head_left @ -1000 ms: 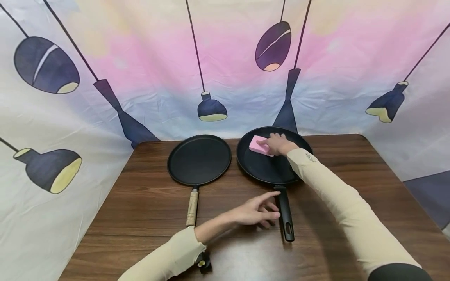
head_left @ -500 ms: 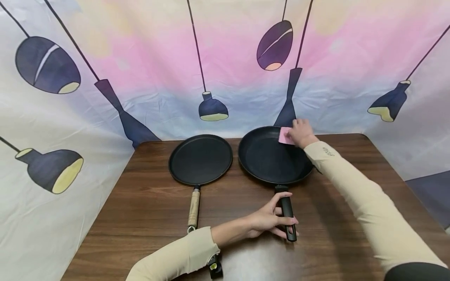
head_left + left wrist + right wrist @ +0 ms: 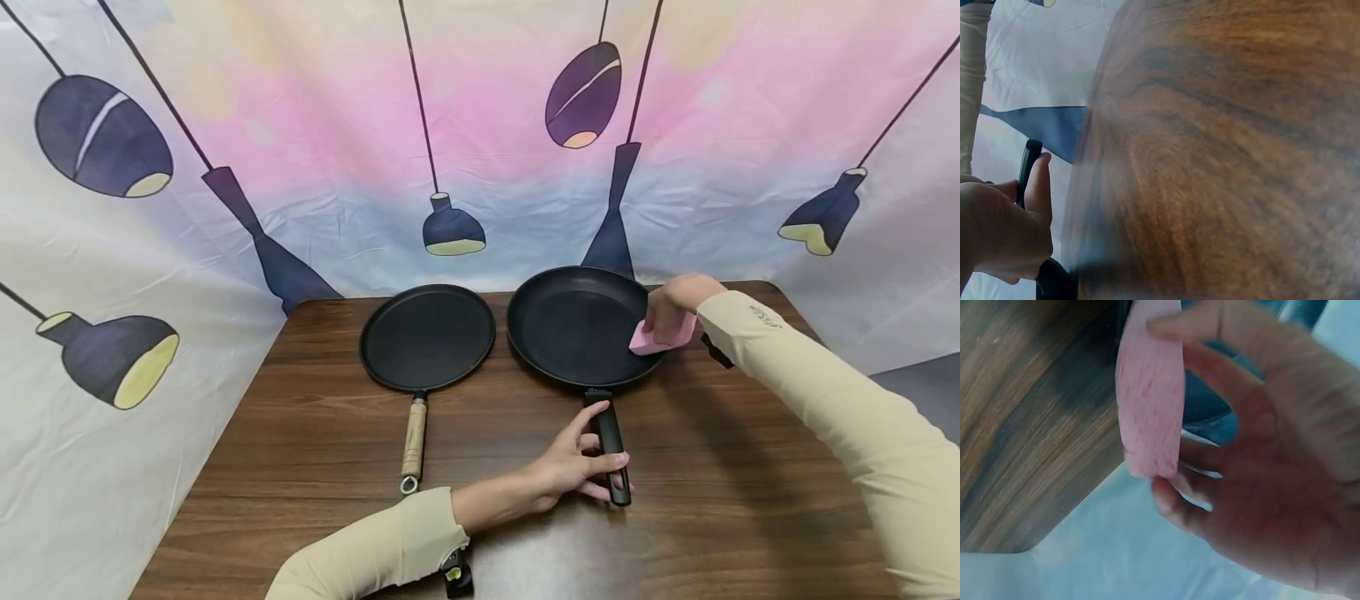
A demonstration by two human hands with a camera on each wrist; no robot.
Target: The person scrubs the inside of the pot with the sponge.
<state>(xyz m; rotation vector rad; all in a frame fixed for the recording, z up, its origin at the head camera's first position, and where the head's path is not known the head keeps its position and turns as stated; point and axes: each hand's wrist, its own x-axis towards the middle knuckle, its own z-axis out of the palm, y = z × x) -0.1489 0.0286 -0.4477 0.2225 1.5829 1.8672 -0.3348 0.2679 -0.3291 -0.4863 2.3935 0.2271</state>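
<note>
My right hand [image 3: 675, 304] pinches a pink sponge [image 3: 663, 335] against the right inner side of a black frying pan [image 3: 573, 333]. In the right wrist view, thumb and fingers hold the sponge [image 3: 1150, 394], seen along its porous edge. My left hand [image 3: 570, 467] holds the frying pan's black handle [image 3: 611, 433], fingers and thumb around it. The left wrist view shows that hand [image 3: 1007, 225] with part of the handle [image 3: 1027, 165] between thumb and finger. Left of the frying pan lies a flat black griddle pan [image 3: 427, 337] with a wooden handle [image 3: 414, 437].
Both pans lie side by side near the far edge of a brown wooden table [image 3: 322, 417]. Behind it hangs a cloth backdrop [image 3: 337, 150] printed with dark lamps. The left forearm crosses just below the griddle pan's handle.
The right hand has swept the sponge from the frying pan's middle-left, over the far right, to its right side. The left hand has come from beside the handle to hold it.
</note>
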